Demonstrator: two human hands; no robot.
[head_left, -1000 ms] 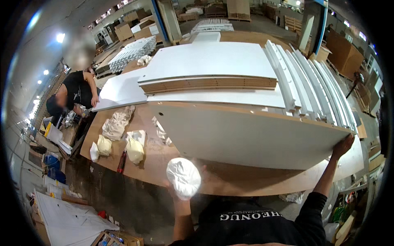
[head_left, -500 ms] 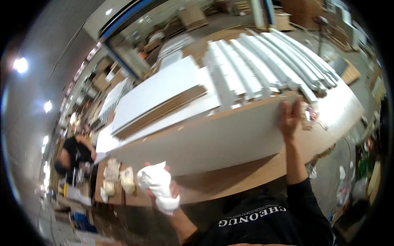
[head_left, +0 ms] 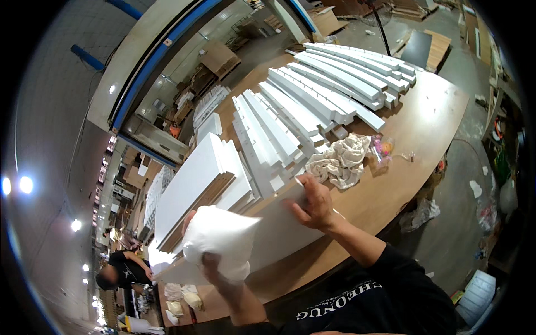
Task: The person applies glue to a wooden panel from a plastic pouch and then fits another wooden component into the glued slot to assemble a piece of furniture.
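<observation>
My left hand point(head_left: 215, 271) is closed around a crumpled white cloth point(head_left: 220, 240), which bulges above the fingers in front of the board's left part. A long white board point(head_left: 285, 237) stands on its long edge along the near side of the table, its top edge brown. My right hand point(head_left: 315, 206) grips this board's right end, thumb on the near face and fingers at the top corner. Just beyond that hand lies a crumpled cream rag point(head_left: 343, 159).
Stacked white panels point(head_left: 190, 190) lie at the left on the brown table point(head_left: 430, 117). Rows of white strips point(head_left: 324, 95) fill its far side. A small plastic packet point(head_left: 384, 146) is beside the rag. Yellowish cloths point(head_left: 191, 297) sit at the near left, close to another person point(head_left: 125, 268).
My right hand has moved left with the board's end, uncovering the cream rag. The white cloth in my left hand has risen and spread fuller. The whole view has shifted.
</observation>
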